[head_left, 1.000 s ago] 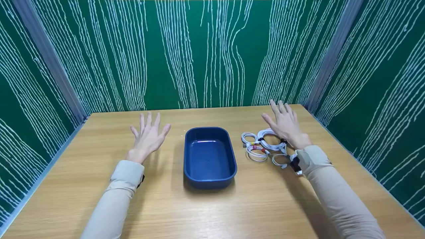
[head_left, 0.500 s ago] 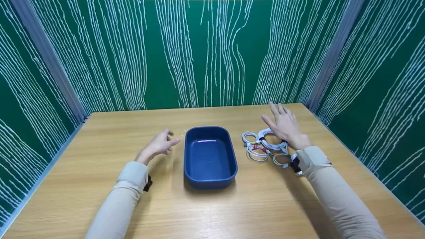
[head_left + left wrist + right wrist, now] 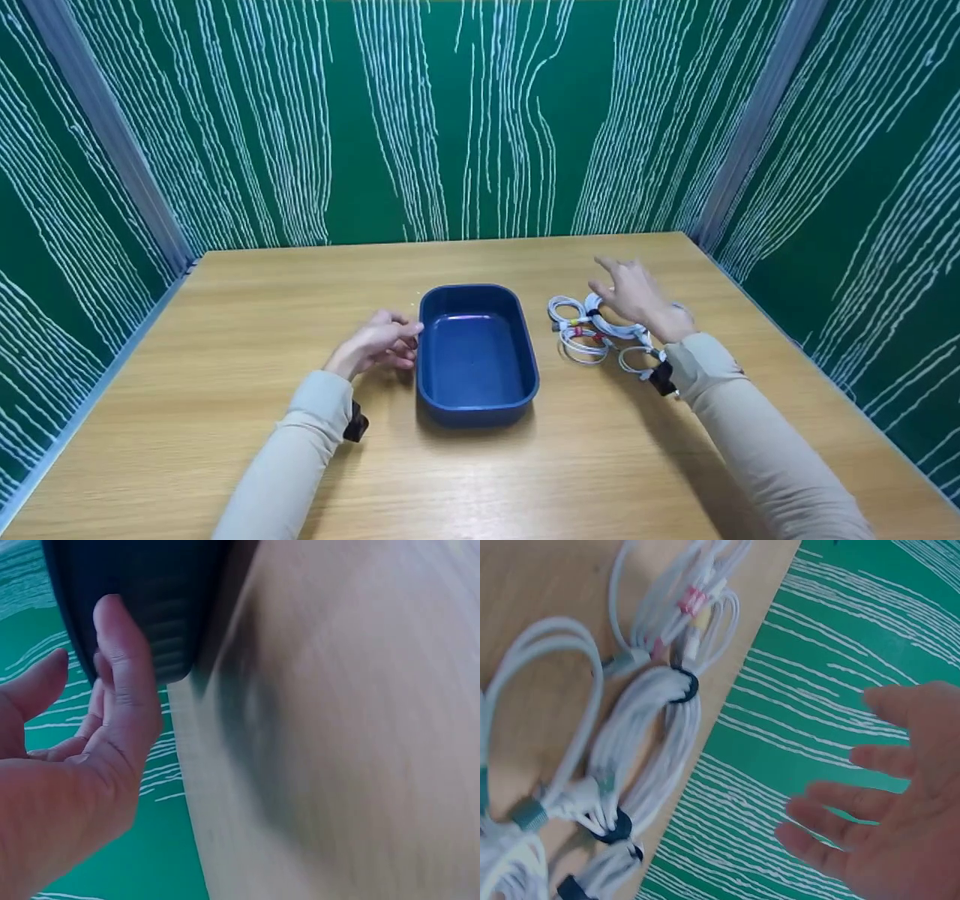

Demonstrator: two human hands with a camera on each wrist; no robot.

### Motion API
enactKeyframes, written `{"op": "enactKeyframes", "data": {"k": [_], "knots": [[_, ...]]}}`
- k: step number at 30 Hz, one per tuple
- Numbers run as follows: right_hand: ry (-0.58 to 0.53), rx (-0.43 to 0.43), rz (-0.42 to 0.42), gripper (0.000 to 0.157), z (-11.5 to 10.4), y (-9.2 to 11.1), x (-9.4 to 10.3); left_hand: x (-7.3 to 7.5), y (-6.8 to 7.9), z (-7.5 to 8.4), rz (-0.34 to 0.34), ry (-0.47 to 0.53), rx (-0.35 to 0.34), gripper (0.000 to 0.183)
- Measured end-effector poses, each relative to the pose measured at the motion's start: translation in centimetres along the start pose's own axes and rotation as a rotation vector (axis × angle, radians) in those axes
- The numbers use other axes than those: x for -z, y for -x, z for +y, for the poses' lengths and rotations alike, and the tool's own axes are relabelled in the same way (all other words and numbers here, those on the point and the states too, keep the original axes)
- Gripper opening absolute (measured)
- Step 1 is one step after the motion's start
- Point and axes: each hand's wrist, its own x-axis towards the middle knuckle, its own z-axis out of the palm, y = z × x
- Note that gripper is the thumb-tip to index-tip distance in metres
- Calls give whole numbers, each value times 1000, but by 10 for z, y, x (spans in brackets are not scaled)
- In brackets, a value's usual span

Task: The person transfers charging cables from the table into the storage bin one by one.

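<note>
Person at a wooden table point(image 3: 480, 480), seen with 2 bare hands in work. The blue bin point(image 3: 476, 418) stands upright near the middle of the tabletop, its long sides running away from the person. The left hand point(image 3: 382, 343) is at the bin's left wall, thumb beside the rim and fingers lower, loosely bent; in the left wrist view the thumb and fingers are apart, with nothing clamped between them. Whether the fingers touch the wall cannot be told.

To the right of the bin, well clear of its wall, lie coiled white cables point(image 3: 619, 724). The largest coil is bound with black ties point(image 3: 684, 685); 2 smaller coils lie on its left, with red ties point(image 3: 693, 598) and a yellow band point(image 3: 701, 617) among them. The right hand point(image 3: 637, 294) hangs above the far part of the coils, digits apart, gripping nothing, and hides some of the cable. Pale sleeves point(image 3: 296, 442) cover both forearms. Behind the table rises a green wall point(image 3: 480, 150) with wavy white lines.
</note>
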Motion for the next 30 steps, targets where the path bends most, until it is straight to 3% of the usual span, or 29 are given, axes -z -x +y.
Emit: {"op": "enactKeyframes", "data": {"k": [5,9,15,22,30], "knots": [[-69,19,-72,32,0,3,-12,-4,-3,-4,-17,31,-22,20],[-44,38,-126,17,-1,5,-19,-5,-4,-4,-27,43,-19,14],[10,136,-140,5,-1,8,-31,-4,-6,-4,-25,85,-13,16],[26,169,-192,2,0,14,-44,-6,-6,-3,-18,76,-13,17],[21,224,-139,8,2,19,-53,-6,-7,-4,-26,77,-20,16]]}}
